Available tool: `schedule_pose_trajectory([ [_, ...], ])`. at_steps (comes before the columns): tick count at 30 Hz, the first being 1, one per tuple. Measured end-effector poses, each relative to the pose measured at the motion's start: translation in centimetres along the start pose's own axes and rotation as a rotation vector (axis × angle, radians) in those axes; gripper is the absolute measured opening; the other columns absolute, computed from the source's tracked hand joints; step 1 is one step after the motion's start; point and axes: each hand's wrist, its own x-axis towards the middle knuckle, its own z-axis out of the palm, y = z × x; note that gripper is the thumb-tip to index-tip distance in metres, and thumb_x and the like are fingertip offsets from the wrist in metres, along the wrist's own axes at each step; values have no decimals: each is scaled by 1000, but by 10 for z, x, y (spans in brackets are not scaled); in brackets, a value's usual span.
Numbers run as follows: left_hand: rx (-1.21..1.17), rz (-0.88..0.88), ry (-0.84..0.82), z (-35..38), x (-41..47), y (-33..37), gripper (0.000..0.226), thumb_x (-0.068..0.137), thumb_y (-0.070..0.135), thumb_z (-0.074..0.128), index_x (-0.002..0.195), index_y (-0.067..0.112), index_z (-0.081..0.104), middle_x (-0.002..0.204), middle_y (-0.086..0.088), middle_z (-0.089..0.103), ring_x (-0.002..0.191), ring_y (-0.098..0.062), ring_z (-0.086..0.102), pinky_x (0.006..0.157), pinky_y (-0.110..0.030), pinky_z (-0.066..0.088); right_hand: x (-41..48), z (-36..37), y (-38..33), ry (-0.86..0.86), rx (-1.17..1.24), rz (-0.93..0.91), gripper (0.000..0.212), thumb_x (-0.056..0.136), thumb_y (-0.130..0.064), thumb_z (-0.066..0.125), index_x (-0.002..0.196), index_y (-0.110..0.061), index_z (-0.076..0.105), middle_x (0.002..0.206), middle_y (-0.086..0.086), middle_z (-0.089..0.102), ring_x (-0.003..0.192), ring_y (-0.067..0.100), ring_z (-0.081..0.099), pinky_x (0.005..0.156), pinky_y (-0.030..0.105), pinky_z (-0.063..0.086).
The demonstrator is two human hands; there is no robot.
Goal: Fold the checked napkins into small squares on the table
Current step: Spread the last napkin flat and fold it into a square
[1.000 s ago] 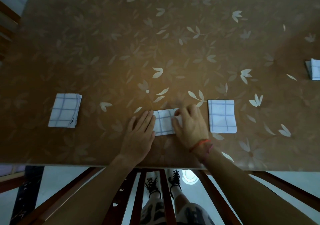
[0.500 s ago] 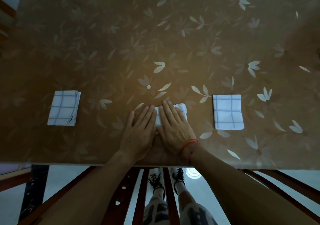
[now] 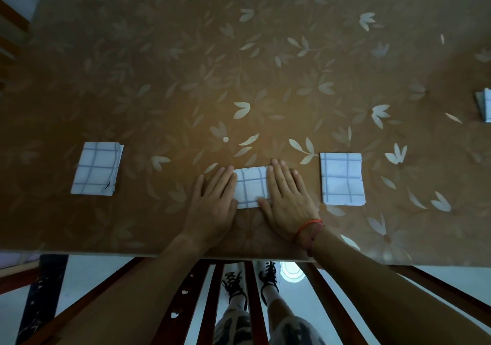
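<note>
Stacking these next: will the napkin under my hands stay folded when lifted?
Probably floppy: the napkin is thin layered cloth and may sag. Left hand and right hand hold its sides flat, so folds might spring open.

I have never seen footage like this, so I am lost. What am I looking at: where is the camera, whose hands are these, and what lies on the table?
There is no machine. A person wears one wide-angle camera on the head, looking down at their two hands. The left hand and the right hand, with a red string bracelet at the wrist, lie flat at both ends of a folded white napkin with blue checks on the brown leaf-patterned table. Nothing is in a grip; the straight fingers press it. A second folded napkin lies to the left, a third to the right, and a fourth at the far right edge. Below the table edge are the person's shoes.
</note>
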Motion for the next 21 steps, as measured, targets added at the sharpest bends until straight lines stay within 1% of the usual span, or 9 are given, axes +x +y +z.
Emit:
schedule_pose_trajectory([
  [3, -96, -25, 86, -10, 13, 5, 47, 84, 23, 47, 130, 11, 52, 137, -5, 50, 130, -20, 40, 106, -39, 28, 0, -6, 0, -9, -3, -11, 73, 94, -52, 28, 144, 1, 33, 153, 17, 29, 143, 29, 26, 116, 49, 26],
  [5, -117, -58, 75, -17, 25, 7, 45, 82, 22, 52, 127, 15, 53, 126, -1, 52, 120, -20, 44, 99, -37, 31, 2, -11, -1, -22, -8, -17, 73, 93, -51, 29, 142, 2, 37, 151, 19, 33, 141, 31, 30, 114, 50, 27],
  [7, -116, -102, 37, -23, 35, 9, 44, 83, 21, 55, 127, 18, 52, 121, -1, 52, 114, -22, 44, 96, -38, 33, 4, -19, -2, -34, -5, -32, 72, 92, -49, 27, 141, 2, 38, 150, 20, 35, 140, 33, 32, 115, 51, 27],
  [9, -91, -158, 2, -28, 45, 11, 47, 82, 19, 56, 128, 21, 51, 119, 0, 54, 113, -23, 44, 96, -37, 31, 6, -28, -1, -43, -8, -60, 71, 92, -47, 26, 143, 2, 34, 151, 21, 30, 141, 34, 28, 117, 49, 21],
  [11, -72, -218, -55, -33, 55, 13, 48, 80, 18, 57, 128, 22, 51, 119, 0, 55, 116, -23, 44, 100, -37, 29, 8, -35, 0, -52, 5, -90, 68, 95, -45, 30, 145, 2, 27, 154, 21, 24, 143, 33, 22, 119, 46, 15],
  [13, -86, -283, -104, -36, 64, 15, 44, 77, 14, 58, 120, 21, 55, 116, 1, 56, 115, -22, 46, 100, -37, 30, 12, -41, 2, -63, 29, -105, 67, 96, -44, 33, 146, 0, 26, 155, 19, 20, 143, 32, 19, 119, 43, 13],
  [17, -106, -324, -116, -42, 69, 17, 24, 73, 9, 63, 92, 23, 67, 100, 3, 60, 103, -21, 53, 91, -34, 38, 17, -49, 6, -76, 67, -103, 63, 95, -43, 37, 147, -8, 26, 153, 12, 26, 141, 27, 24, 115, 40, 20],
  [19, -115, -329, -128, -43, 67, 17, 18, 75, 12, 64, 88, 24, 66, 98, 3, 59, 99, -19, 53, 87, -32, 41, 20, -52, 7, -84, 97, -96, 62, 94, -40, 41, 147, -11, 26, 151, 9, 30, 139, 26, 27, 113, 38, 23],
  [21, -77, -326, -118, -41, 64, 18, 21, 74, 17, 64, 94, 24, 61, 98, 3, 59, 98, -19, 54, 86, -31, 41, 22, -56, 8, -101, 112, -87, 64, 93, -37, 46, 147, -12, 24, 149, 9, 32, 138, 26, 29, 112, 38, 24],
])
